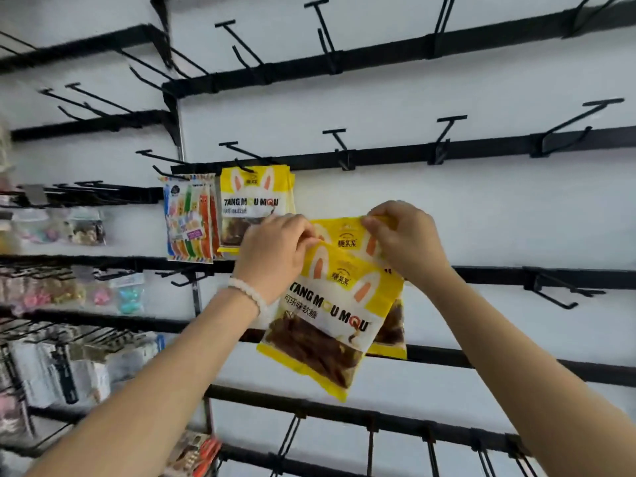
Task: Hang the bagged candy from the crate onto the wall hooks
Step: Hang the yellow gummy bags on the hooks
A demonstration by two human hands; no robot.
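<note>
Two yellow bagged candies with rabbit ears printed on them overlap in front of the white wall; the front bag (323, 315) tilts to the left and a second bag (392, 325) shows behind it. My left hand (275, 253) pinches the front bag's top edge. My right hand (406, 239) pinches the top of the rear bag. Up and to the left, several identical yellow bags (254, 204) hang on a black hook (241, 156). An empty hook (339, 141) juts out above my hands. The crate is out of view.
A multicoloured striped candy pack (189, 222) hangs left of the yellow bags. Black rails (481, 151) with many bare hooks cross the wall above, right and below. Blurred packaged goods (51, 294) fill the shelves at far left.
</note>
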